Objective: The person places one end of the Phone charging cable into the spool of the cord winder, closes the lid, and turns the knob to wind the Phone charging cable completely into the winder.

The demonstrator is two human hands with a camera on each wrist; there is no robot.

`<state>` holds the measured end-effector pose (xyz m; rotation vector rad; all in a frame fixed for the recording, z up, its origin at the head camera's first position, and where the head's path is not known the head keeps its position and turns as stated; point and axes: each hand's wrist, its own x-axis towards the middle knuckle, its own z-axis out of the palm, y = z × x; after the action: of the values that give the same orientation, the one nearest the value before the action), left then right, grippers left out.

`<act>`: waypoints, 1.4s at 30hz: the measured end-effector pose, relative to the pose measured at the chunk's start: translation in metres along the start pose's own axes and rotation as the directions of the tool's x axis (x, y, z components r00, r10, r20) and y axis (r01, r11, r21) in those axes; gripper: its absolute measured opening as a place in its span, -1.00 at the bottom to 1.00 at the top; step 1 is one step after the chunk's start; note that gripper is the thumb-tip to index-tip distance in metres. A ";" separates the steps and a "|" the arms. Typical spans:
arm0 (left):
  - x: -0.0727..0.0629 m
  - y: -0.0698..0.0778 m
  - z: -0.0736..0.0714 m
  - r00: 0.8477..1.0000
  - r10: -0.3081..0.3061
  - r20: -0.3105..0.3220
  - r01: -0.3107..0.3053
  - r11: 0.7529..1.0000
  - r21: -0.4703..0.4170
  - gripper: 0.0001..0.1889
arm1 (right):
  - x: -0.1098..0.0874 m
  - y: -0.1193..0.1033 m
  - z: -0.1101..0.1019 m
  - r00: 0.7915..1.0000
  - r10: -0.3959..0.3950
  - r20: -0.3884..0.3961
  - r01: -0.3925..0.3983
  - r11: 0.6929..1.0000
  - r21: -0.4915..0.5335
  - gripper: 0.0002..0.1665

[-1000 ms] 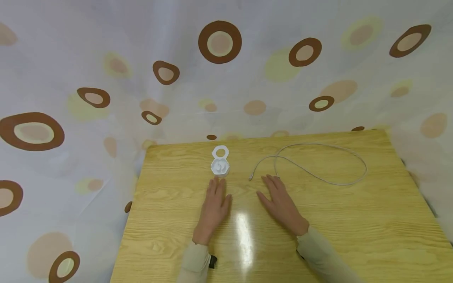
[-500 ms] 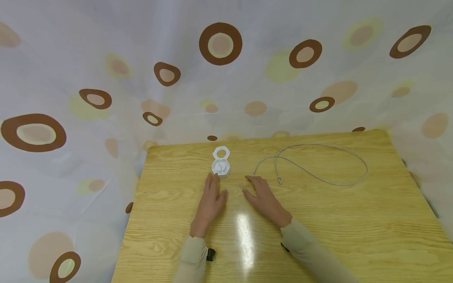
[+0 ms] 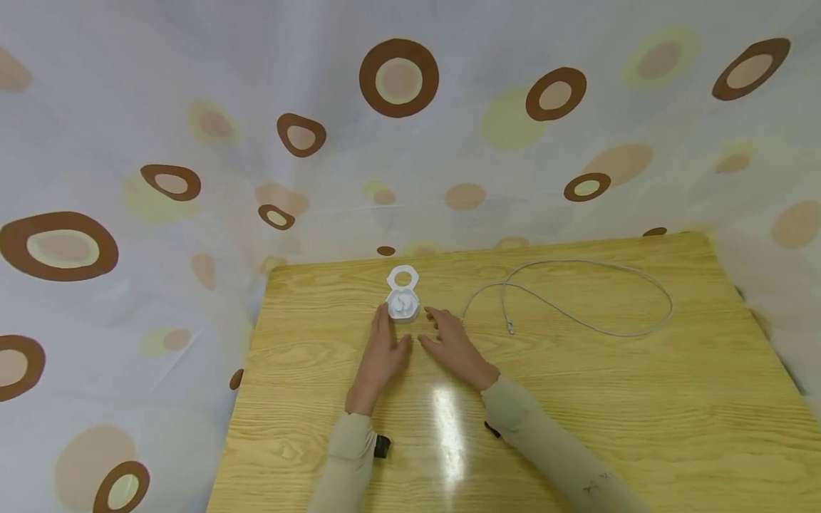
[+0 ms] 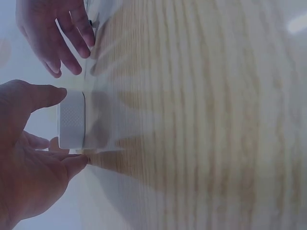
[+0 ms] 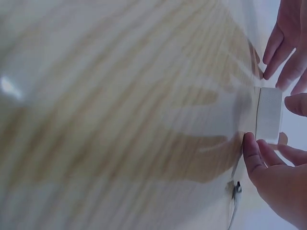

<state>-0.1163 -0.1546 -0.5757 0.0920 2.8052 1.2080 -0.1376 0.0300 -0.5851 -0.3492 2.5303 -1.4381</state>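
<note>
A small white hexagonal case lies on the wooden table, its ring-shaped lid flipped up toward the back and a swirl-shaped insert showing inside. At the case's left front side is my left hand, fingers nearly straight, fingertips right at its edge. My right hand is just right of the case, fingers loosely bent and holding nothing. In the left wrist view, the textured side of the case shows between the left thumb and fingers. The right wrist view has both hands around the case.
A thin pale cable lies in a wide loop on the right half of the wooden table. One plug shows; the cable's other end is hidden behind the right hand. A patterned curtain borders the table's back and sides.
My right hand has moved left from the cable ends to beside the case, uncovering one plug. My left hand has shifted slightly forward along the case's left side.
</note>
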 end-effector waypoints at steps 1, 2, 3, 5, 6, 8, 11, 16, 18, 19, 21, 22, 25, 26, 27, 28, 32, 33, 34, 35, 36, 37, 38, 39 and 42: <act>0.002 -0.001 -0.001 1.000 0.001 -0.001 -0.001 1.000 -0.008 -0.12 | 0.002 -0.002 0.001 1.000 0.003 0.004 -0.003 1.000 0.000 -0.22; 0.003 -0.002 -0.001 1.000 -0.002 0.000 0.002 1.000 -0.013 -0.12 | 0.004 -0.003 0.003 1.000 0.000 0.003 0.000 1.000 -0.004 -0.22; 0.004 -0.004 -0.002 1.000 -0.003 0.001 0.003 1.000 -0.016 -0.11 | 0.006 -0.003 0.005 1.000 -0.001 0.007 0.001 1.000 -0.009 -0.21; 0.007 -0.005 -0.003 1.000 -0.001 0.001 0.001 1.000 -0.030 -0.10 | 0.010 -0.004 0.007 1.000 -0.003 0.011 0.004 1.000 -0.022 -0.20; 0.009 -0.007 -0.003 1.000 -0.001 0.004 0.001 0.999 -0.032 -0.10 | 0.012 -0.004 0.008 1.000 -0.002 0.009 0.003 1.000 -0.026 -0.20; 0.012 -0.008 -0.004 1.000 -0.007 0.016 0.007 0.999 -0.035 -0.08 | 0.015 -0.003 0.009 1.000 -0.010 -0.003 0.010 0.999 -0.046 -0.20; 0.019 -0.010 -0.004 1.000 -0.008 0.030 0.009 0.999 -0.036 -0.07 | 0.021 -0.002 0.009 1.000 -0.016 -0.022 0.014 0.997 -0.072 -0.18; 0.029 -0.013 -0.007 0.999 -0.001 0.049 0.002 1.000 -0.030 -0.06 | 0.027 -0.002 0.007 1.000 -0.001 -0.028 -0.001 0.997 -0.071 -0.10; 0.031 -0.014 -0.008 0.998 0.009 0.055 -0.006 0.999 -0.042 -0.07 | 0.029 -0.004 0.006 1.000 0.017 -0.020 -0.018 0.998 -0.059 -0.08; 0.033 -0.014 -0.009 0.998 0.011 0.057 -0.009 0.999 -0.042 -0.07 | 0.029 -0.004 0.006 1.000 0.024 -0.016 -0.025 0.998 -0.053 -0.07; 0.034 -0.015 -0.010 0.998 0.016 0.059 -0.014 0.999 -0.046 -0.08 | 0.031 -0.005 0.006 0.999 0.034 -0.007 -0.034 0.998 -0.052 -0.07; 0.035 -0.016 -0.011 0.998 0.017 0.058 -0.014 0.999 -0.046 -0.09 | 0.031 -0.006 0.006 0.999 0.042 -0.002 -0.042 0.998 -0.051 -0.08; 0.036 -0.017 -0.012 0.999 0.011 0.049 -0.010 0.999 -0.036 -0.10 | 0.034 -0.006 0.008 0.999 0.049 0.010 -0.048 0.997 -0.052 -0.11; 0.037 -0.017 -0.013 0.999 0.010 0.045 -0.008 0.999 -0.038 -0.11 | 0.034 -0.006 0.008 0.999 0.047 0.010 -0.046 0.998 -0.052 -0.13; 0.037 -0.017 -0.014 0.999 0.008 0.041 -0.006 0.999 -0.044 -0.11 | 0.035 -0.005 0.008 0.999 0.042 0.010 -0.042 0.998 -0.053 -0.14; 0.037 -0.018 -0.014 0.999 0.006 0.038 -0.004 0.999 -0.050 -0.12 | 0.035 -0.005 0.009 0.999 0.037 0.011 -0.037 0.998 -0.053 -0.16; 0.037 -0.018 -0.014 0.999 0.013 0.036 -0.010 0.996 -0.086 -0.17 | 0.035 -0.005 0.010 1.000 0.004 0.001 -0.004 0.997 -0.071 -0.20; 0.038 -0.018 -0.014 0.999 0.018 0.034 -0.014 0.996 -0.090 -0.19 | 0.036 -0.005 0.010 1.000 -0.002 -0.004 0.002 0.997 -0.073 -0.20; 0.038 -0.018 -0.014 0.999 0.022 0.031 -0.019 0.996 -0.089 -0.20 | 0.036 -0.005 0.010 1.000 -0.007 -0.011 0.006 0.997 -0.077 -0.21; 0.039 -0.018 -0.013 0.999 0.025 0.029 -0.022 0.996 -0.089 -0.22 | 0.036 -0.004 0.010 1.000 -0.010 -0.016 0.008 0.997 -0.079 -0.22; 0.039 -0.017 -0.013 0.999 0.026 0.026 -0.024 0.996 -0.087 -0.23 | 0.036 -0.004 0.010 1.000 -0.010 -0.020 0.008 0.997 -0.077 -0.22; 0.040 -0.017 -0.013 0.999 0.028 0.021 -0.026 0.996 -0.084 -0.24 | 0.036 -0.004 0.011 1.000 -0.005 -0.020 0.004 0.997 -0.075 -0.22; 0.040 -0.017 -0.013 0.999 0.028 0.019 -0.026 0.996 -0.082 -0.25 | 0.036 -0.004 0.011 1.000 -0.003 -0.021 0.002 0.997 -0.073 -0.23; 0.040 -0.017 -0.013 1.000 0.026 0.015 -0.024 0.996 -0.081 -0.26 | 0.036 -0.004 0.011 1.000 0.000 -0.021 -0.002 0.998 -0.070 -0.23; 0.040 -0.017 -0.013 1.000 0.022 0.015 -0.021 0.997 -0.076 -0.27 | 0.035 -0.004 0.011 1.000 0.015 -0.021 -0.016 0.998 -0.063 -0.24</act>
<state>-0.1578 -0.1718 -0.5816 0.1263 2.7478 1.3113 -0.1674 0.0084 -0.5894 -0.3262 2.5938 -1.3659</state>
